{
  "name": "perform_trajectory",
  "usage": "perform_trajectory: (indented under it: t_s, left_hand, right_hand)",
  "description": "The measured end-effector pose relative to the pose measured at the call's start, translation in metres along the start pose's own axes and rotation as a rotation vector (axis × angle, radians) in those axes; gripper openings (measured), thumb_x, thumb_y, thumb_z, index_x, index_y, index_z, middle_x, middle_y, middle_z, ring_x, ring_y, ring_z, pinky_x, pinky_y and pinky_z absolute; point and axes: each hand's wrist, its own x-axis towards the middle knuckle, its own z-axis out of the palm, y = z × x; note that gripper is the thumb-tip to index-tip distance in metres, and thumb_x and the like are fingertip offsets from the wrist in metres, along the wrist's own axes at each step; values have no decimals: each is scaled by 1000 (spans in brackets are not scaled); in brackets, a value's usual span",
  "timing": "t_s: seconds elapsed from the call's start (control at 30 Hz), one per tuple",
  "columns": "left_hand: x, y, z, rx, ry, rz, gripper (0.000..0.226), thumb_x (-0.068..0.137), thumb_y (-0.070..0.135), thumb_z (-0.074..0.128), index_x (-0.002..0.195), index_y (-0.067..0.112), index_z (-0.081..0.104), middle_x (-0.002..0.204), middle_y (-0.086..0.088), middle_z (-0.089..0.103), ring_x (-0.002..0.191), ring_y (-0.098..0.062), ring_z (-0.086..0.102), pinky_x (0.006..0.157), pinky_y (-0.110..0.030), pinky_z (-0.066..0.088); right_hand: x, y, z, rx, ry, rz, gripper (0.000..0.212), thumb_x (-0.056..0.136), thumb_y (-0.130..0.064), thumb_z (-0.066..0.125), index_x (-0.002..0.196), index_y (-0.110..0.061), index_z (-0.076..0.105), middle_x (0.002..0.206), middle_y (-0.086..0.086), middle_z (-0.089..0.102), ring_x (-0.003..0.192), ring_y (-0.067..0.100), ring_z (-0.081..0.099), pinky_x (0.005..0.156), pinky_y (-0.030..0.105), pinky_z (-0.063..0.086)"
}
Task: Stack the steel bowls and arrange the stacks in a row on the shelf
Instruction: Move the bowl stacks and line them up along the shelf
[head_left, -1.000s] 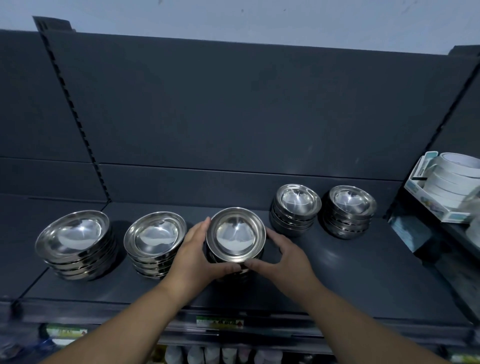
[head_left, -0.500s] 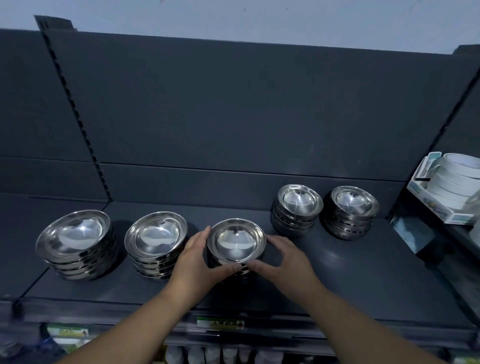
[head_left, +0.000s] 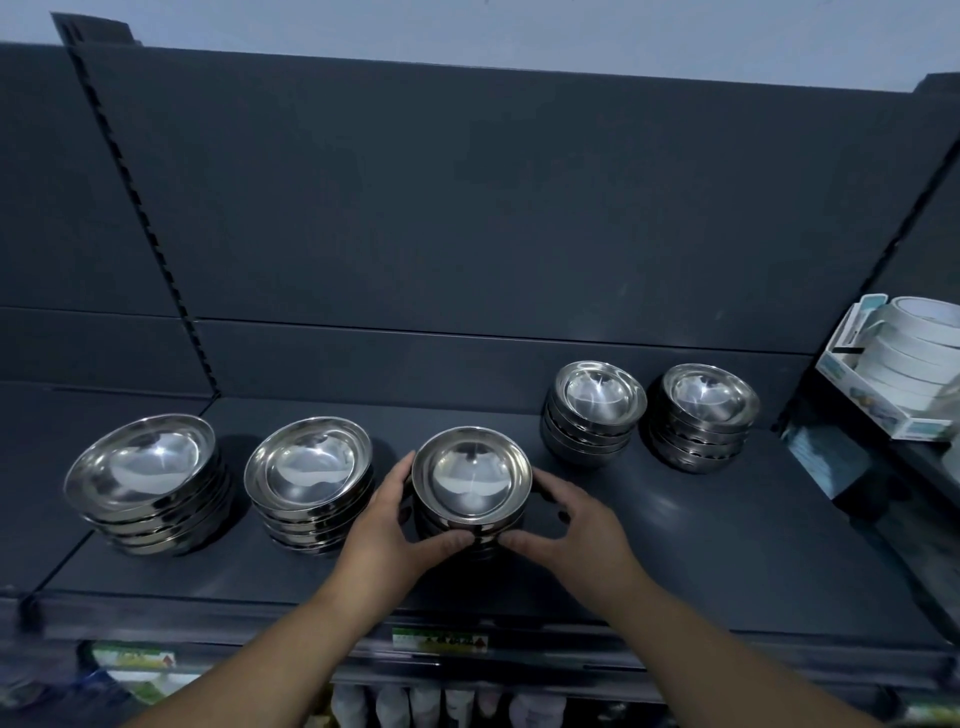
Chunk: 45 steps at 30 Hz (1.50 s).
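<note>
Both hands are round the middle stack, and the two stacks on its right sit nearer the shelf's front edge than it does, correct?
No: the head view shows left hand and right hand round the middle stack, but the near-right stack and far-right stack sit farther back on the shelf.

At the far right we see a stack of white tape rolls (head_left: 914, 348) lying tilted in a pale open box (head_left: 865, 402). A dark back panel (head_left: 493, 208) fills the middle, with 1 slotted upright (head_left: 140, 208) along its left side and a pale wall (head_left: 467, 31) above. Low down, 1 green label (head_left: 439, 640) sits above blurred white packages (head_left: 447, 701).
</note>
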Motion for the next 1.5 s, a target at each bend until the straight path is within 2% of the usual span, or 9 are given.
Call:
perform_trajectory:
  t_s: [0.3,0.43,0.6,0.73,0.97,1.13,1.23,1.4,1.5]
  left_hand:
    - [0,-4,1,-58,-28,1,100,63,18,87,142,37,30,131,19,54,122,4,49,100,-12,39]
    - [-2,-7,1,-36,-28,-9,109,60,19,89,145,37,24,134,18,51,125,1,48,109,-24,37]
    - [-11,-19,9,32,-16,-79,122,56,26,91,151,26,15,140,12,46,130,-3,44,111,-26,35]
    - [-12,-26,15,103,16,-78,108,59,31,88,147,28,25,137,6,53,127,-8,48,110,-35,39]
    - [-7,-19,7,117,1,-45,101,66,22,86,148,26,26,135,8,52,123,-4,47,104,-19,35]
    - [-11,-7,3,73,29,-14,103,63,22,88,147,29,27,132,17,51,124,1,44,99,-10,32]
    - [-11,0,3,68,38,0,91,66,16,86,139,34,35,115,31,51,112,7,48,82,8,31]
    - [-10,3,1,54,37,-2,91,68,14,85,141,33,34,109,35,47,114,4,45,75,12,30]
    - [-8,0,0,57,26,-9,95,66,15,86,143,32,33,119,23,53,118,2,45,78,11,30]
  right_hand:
    - [-1,4,1,23,-13,5,82,62,-28,89,131,-46,47,125,-19,57,112,-9,50,87,-5,33]
    - [-1,8,2,-2,-14,3,84,63,-24,89,131,-47,45,125,-22,58,113,-8,51,89,-3,34]
    - [-4,14,9,-22,-93,91,96,66,-22,87,147,-25,35,135,-12,52,119,3,49,99,15,37]
    - [-8,17,15,-61,-110,88,86,68,-24,86,142,-30,42,122,-15,56,121,4,51,95,12,37]
    - [-14,15,16,-55,-92,95,83,67,-28,86,139,-32,45,120,-17,57,117,3,53,90,9,37]
    - [-8,8,10,-27,-54,91,91,67,-33,86,145,-28,39,137,-15,51,122,3,49,101,18,38]
    - [-4,3,11,-15,-36,57,85,68,-34,85,142,-34,41,136,-14,54,125,2,48,106,22,38]
    - [-6,2,18,5,7,39,79,70,-30,84,138,-36,46,126,-20,57,120,-1,51,95,9,37]
    - [-7,2,19,11,26,39,79,69,-29,85,137,-37,46,119,-26,56,116,-3,52,89,2,34]
